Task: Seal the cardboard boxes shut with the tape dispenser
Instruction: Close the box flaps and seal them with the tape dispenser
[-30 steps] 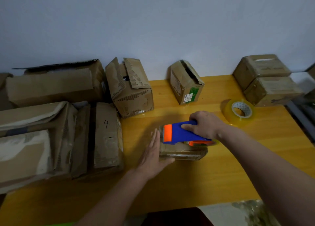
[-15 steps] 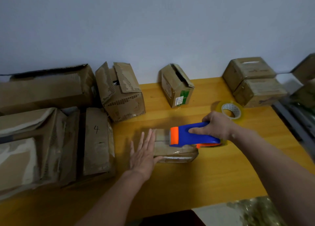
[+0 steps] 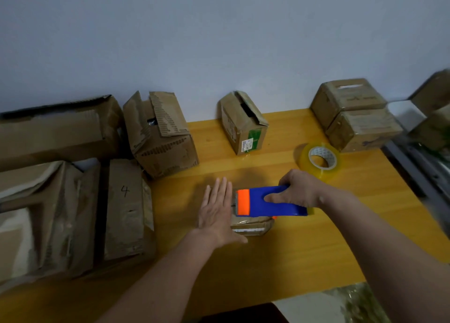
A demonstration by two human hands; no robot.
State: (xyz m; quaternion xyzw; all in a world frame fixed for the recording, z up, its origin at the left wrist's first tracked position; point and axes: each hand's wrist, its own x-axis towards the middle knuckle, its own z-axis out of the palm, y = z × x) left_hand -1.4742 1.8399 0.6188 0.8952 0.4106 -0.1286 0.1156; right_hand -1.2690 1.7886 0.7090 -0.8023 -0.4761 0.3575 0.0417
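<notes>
Mid-tape on the small box (image 3: 250,226), centre of the tabletop (image 3: 280,261). My right hand (image 3: 298,191) is wrapped around the blue-and-orange tape dispenser (image 3: 270,202), which sits on the box top. My left hand (image 3: 216,211) lies flat, fingers straight, braced against the box's 9 o'clock end, grasping nothing.

Next, I reckon: run the dispenser to the edge, tip onto the blade to cut, then press the tail down. The left needs to keep the box from sliding.

Contents: none visible in any box. The torn box (image 3: 162,133) at 11 o'clock and the green-label box (image 3: 243,125) at 12 gape open with dark gaps. Two stacked boxes (image 3: 355,115) at 2 look closed. Spare tape roll (image 3: 320,159) lies at 1–2 o'clock.
</notes>
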